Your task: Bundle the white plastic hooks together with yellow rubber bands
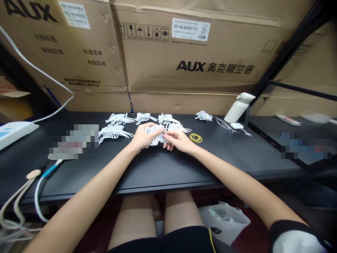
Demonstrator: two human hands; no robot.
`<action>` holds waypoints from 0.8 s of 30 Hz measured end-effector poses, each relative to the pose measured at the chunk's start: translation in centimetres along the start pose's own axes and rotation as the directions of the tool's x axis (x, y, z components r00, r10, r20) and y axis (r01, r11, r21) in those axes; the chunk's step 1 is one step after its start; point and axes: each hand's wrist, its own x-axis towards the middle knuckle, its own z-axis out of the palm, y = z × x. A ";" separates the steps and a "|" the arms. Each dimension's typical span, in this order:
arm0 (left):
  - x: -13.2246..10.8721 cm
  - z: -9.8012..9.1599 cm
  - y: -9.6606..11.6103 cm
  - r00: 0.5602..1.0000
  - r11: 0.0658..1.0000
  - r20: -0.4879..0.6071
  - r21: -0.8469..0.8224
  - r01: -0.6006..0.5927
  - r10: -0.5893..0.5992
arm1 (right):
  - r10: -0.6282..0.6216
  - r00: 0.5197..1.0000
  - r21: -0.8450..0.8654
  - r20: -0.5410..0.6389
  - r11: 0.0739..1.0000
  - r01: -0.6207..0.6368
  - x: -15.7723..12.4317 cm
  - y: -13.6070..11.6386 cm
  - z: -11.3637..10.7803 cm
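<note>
A bundle of white hooks (154, 136), thin rods with bent ends, is gripped by my left hand (143, 135), thumb across the top. My right hand (177, 140) has its thumb and forefinger pinched at the bundle's right end. Whether those fingertips hold the rods or something finer is too small to make out. Just right of that hand lie yellow rubber bands (195, 138) on the black table (163, 172). More white hook bundles lie behind and left of my hands, among them one at the left (114, 131) and one at the back (144, 118).
A small white pile (204, 116) lies at the back right, near glasses (223, 124), a white earphone case (237, 125) and a tilted pale bottle (239, 107). Cardboard boxes (189, 77) wall off the back. At the left are a blurred-out object (76, 142) with a cable and a white box (17, 133).
</note>
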 end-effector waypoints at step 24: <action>-0.2 0.1 0.0 0.997 0.999 0.062 -0.008 -0.047 0.047 | 0.095 0.990 0.058 0.101 0.993 -0.101 0.1 -0.2 -0.3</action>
